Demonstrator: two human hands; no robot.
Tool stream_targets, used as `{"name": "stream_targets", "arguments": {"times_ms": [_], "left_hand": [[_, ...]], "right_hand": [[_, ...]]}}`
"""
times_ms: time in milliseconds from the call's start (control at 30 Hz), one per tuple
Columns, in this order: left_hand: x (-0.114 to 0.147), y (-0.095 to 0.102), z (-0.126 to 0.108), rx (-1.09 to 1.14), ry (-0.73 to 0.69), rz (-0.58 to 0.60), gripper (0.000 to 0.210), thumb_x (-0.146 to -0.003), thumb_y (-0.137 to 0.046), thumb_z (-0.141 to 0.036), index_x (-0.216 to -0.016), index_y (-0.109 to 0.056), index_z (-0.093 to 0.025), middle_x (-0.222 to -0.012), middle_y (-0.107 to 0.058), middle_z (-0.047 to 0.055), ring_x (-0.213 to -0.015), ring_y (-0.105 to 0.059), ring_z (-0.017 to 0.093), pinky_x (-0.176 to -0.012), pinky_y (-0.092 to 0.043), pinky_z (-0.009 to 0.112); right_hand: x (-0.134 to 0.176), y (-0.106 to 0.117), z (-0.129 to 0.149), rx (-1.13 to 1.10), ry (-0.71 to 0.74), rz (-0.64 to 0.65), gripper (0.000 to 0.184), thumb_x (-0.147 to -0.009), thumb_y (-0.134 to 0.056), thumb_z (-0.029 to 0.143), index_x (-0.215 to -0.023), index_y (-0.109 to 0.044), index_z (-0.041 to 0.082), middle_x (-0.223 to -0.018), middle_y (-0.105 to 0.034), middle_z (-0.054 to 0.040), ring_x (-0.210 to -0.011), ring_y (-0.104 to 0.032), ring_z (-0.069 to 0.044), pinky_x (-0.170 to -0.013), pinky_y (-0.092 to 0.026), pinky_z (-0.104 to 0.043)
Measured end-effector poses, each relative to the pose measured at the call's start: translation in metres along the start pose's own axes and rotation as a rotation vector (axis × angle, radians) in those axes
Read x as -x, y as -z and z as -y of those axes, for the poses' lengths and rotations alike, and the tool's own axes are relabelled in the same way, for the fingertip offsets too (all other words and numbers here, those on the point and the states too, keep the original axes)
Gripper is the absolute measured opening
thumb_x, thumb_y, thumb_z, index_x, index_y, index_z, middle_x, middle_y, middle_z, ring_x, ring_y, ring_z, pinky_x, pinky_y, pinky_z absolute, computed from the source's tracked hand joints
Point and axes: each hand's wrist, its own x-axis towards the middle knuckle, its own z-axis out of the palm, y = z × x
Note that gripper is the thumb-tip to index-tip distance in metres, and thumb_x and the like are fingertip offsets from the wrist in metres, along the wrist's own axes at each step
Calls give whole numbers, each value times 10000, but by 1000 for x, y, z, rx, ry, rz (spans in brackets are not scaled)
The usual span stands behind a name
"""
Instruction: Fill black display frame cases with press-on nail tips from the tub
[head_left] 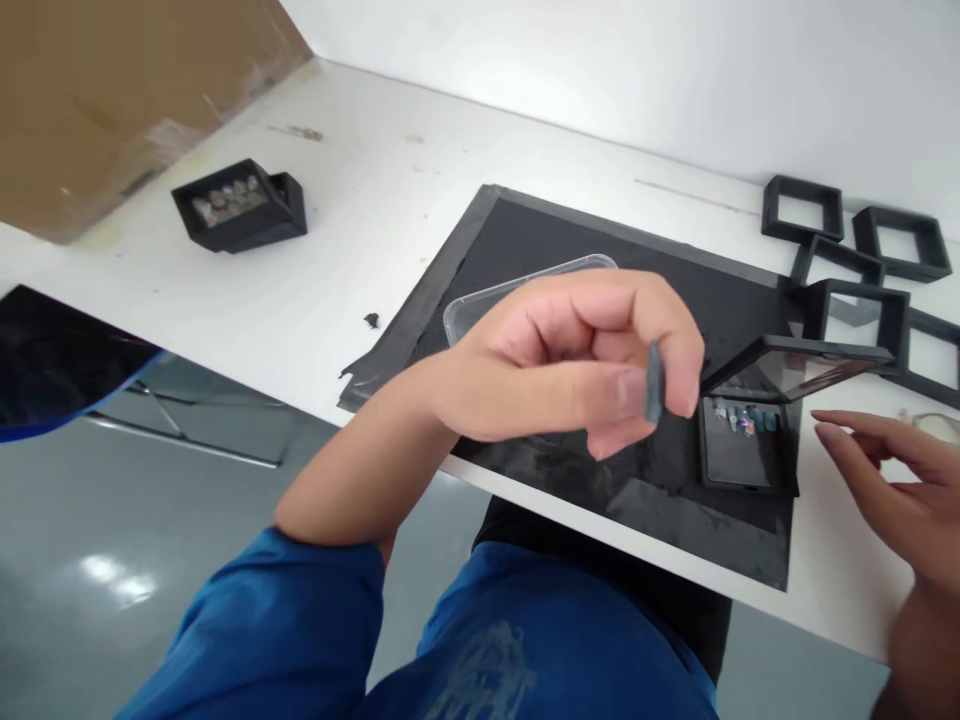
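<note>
One white surface [375, 190], one black mat [585, 228], two bare hands, one dark sliver.
The mat seems laid to shield the surface; on it, one clear tray [484, 308] sits partly hidden behind the left hand [559, 365], which pinches the dark sliver [655, 385] between thumb and fingertips, probably so its faces stay clear. The right hand [900, 485], fingers loosely parted with nothing visible between them, rests beside one hinged case [742, 455], whose raised lid leaves its pieces reachable. One black box [262, 228] stands far left; five black frames [895, 322] cluster at the right, perhaps out of the way. The case's small coloured pieces [746, 420] are too blurred to count.
</note>
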Motion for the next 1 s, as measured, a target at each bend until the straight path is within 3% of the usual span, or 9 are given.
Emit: {"name": "stream_targets", "arguments": {"times_ms": [100,200,333,467,567,667,800,900,1000], "left_hand": [[1,-20,3,-49,71,-52,216,-966,-668,-307,-774,-664,-209,-608,-650,-38,-508,-597,51,-532,-473,153],[0,-45,13,-91,140,97,215,-909,-702,-278,-699,-728,-237,-601,-712,29,-471,-565,88,-479,-486,207],[-8,-72,36,-27,270,351,115,-929,-714,-322,-925,-824,-293,-668,-759,25,-508,-591,112,-541,-551,228],[-15,-86,60,36,361,452,314,-1058,-597,-417,-1153,-779,-179,-742,-762,61,-623,-661,119,-614,-552,228],[-17,-91,74,131,418,409,382,-1102,-534,-398,-1229,-720,-89,-699,-724,61,-581,-619,107,-574,-486,236],[-16,-94,85,265,483,242,352,-1094,-580,-435,-1166,-715,-118,-626,-688,7,-486,-518,67,-515,-419,203],[-19,-96,96,388,526,59,457,-1023,-660,-604,-1038,-701,-149,-548,-655,-40,-439,-485,36,-486,-398,154],[-23,-95,98,421,537,43,482,-998,-679,-630,-1014,-688,-148,-535,-651,-48,-428,-498,34,-474,-393,153],[-26,-95,99,430,576,51,495,-992,-679,-644,-1010,-683,-149,-529,-643,-50,-429,-510,44,-465,-389,163]], "right_hand": [[-1,2,7,-29,79,-66,190,-907,-770,439,-970,-839,274,-671,-670,16,-517,-542,-117,-474,-419,-277],[0,1,14,-86,185,-116,86,-902,-799,337,-953,-840,281,-603,-622,29,-478,-510,-115,-444,-406,-283],[1,1,23,-173,337,-142,94,-903,-805,234,-974,-839,284,-591,-622,53,-482,-528,-98,-490,-446,-257],[3,7,27,-351,453,-58,173,-947,-793,252,-1109,-833,298,-634,-632,43,-511,-528,-105,-486,-434,-262],[7,10,29,-611,550,46,411,-938,-832,480,-1294,-787,280,-713,-651,9,-568,-531,-131,-509,-448,-302],[11,10,37,-793,601,170,657,-821,-885,615,-1351,-751,250,-709,-621,18,-587,-520,-137,-509,-439,-310],[15,10,54,-717,546,217,407,-877,-904,422,-1241,-767,304,-643,-560,80,-545,-444,-97,-480,-397,-250],[17,10,60,-656,521,191,373,-889,-902,315,-1232,-757,304,-630,-566,100,-527,-399,-82,-481,-394,-233],[17,9,63,-648,527,199,327,-909,-879,297,-1215,-764,302,-611,-531,104,-523,-442,-81,-486,-408,-231]]}}
